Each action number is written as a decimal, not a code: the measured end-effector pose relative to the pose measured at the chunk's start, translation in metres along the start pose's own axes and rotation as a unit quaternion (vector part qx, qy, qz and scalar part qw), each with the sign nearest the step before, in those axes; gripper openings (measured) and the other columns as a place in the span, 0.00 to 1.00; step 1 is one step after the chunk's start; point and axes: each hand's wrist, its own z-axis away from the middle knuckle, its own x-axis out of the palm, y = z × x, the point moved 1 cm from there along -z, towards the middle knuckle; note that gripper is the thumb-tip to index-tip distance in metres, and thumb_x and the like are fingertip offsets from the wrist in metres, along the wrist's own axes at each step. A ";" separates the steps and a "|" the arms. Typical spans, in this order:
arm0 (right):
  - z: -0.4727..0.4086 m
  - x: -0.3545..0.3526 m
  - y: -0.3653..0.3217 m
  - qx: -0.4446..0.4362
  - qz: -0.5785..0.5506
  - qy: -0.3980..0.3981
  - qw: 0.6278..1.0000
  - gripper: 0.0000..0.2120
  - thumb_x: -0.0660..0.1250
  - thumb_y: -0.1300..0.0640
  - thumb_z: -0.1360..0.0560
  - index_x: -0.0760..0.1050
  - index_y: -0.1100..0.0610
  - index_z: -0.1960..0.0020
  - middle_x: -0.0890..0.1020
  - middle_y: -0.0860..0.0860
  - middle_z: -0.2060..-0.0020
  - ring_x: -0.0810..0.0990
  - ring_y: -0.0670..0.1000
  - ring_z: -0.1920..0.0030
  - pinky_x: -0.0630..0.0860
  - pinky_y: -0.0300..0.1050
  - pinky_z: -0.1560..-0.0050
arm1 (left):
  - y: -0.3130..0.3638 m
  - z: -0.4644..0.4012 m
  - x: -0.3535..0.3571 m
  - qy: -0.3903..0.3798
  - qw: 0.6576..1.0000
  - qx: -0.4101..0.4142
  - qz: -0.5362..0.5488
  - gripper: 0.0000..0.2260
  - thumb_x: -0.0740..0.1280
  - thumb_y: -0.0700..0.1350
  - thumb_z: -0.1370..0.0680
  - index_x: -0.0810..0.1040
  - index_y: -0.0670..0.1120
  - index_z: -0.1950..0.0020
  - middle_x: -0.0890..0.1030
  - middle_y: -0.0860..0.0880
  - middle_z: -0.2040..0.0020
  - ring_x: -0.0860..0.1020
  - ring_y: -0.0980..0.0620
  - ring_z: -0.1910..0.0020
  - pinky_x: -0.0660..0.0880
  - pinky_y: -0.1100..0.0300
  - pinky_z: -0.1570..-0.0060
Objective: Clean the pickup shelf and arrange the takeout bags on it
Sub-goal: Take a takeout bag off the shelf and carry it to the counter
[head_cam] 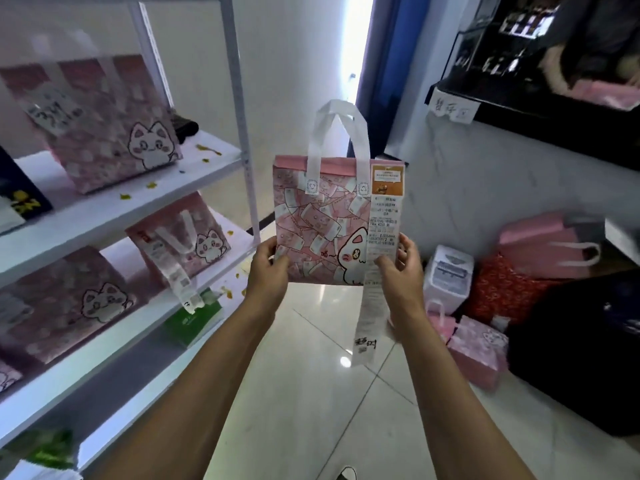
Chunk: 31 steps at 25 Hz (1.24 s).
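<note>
A pink takeout bag (318, 220) with a white cat print and white handles hangs upright in the air in front of me. My left hand (268, 271) grips its lower left corner. My right hand (401, 268) holds its lower right edge and pinches the long white receipt (381, 237) that hangs from the bag's top. To the left stands the white pickup shelf (207, 174), with a pink cat bag (114, 133) on its upper board and two more (183, 237) (65, 303) on the board below. Yellow crumbs (207, 150) lie scattered on the boards.
A green packet (194, 320) lies on a lower board. On the floor at the right stand more pink bags (481, 351), a red bag (502, 289), a white box (448, 275) and a black bag (581, 358). A dark counter (540, 112) runs above them, a person behind it.
</note>
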 end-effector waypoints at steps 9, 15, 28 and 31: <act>-0.155 -0.084 -0.031 -0.036 -0.024 0.050 0.998 0.22 0.66 0.62 0.22 0.68 0.42 0.33 0.82 0.47 0.42 0.85 0.49 0.46 0.84 0.46 0.53 | 0.030 -0.094 0.160 -0.074 0.997 0.026 -0.002 0.15 0.62 0.48 0.17 0.73 0.50 0.30 0.80 0.51 0.39 0.81 0.53 0.43 0.81 0.60 0.49; -0.259 -0.115 -0.046 -0.043 -0.019 0.089 0.995 0.22 0.66 0.61 0.22 0.68 0.44 0.32 0.81 0.48 0.41 0.83 0.51 0.43 0.82 0.58 0.43 | 0.051 -0.172 0.250 -0.135 0.990 0.044 0.022 0.14 0.65 0.50 0.18 0.73 0.54 0.32 0.81 0.55 0.43 0.83 0.58 0.47 0.80 0.62 0.50; -0.545 -0.093 -0.091 -0.077 0.000 0.201 0.977 0.19 0.65 0.61 0.20 0.69 0.44 0.33 0.81 0.45 0.44 0.84 0.47 0.47 0.82 0.54 0.44 | 0.112 -0.457 0.422 -0.245 0.968 0.056 -0.019 0.17 0.60 0.41 0.17 0.69 0.50 0.28 0.79 0.53 0.43 0.79 0.56 0.45 0.78 0.71 0.62; -0.595 -0.098 -0.096 -0.083 0.010 0.226 0.970 0.20 0.66 0.61 0.20 0.70 0.47 0.32 0.82 0.45 0.45 0.84 0.46 0.47 0.82 0.54 0.43 | 0.121 -0.504 0.460 -0.264 0.962 0.056 -0.028 0.17 0.60 0.39 0.18 0.71 0.51 0.30 0.81 0.54 0.45 0.82 0.58 0.51 0.78 0.71 0.62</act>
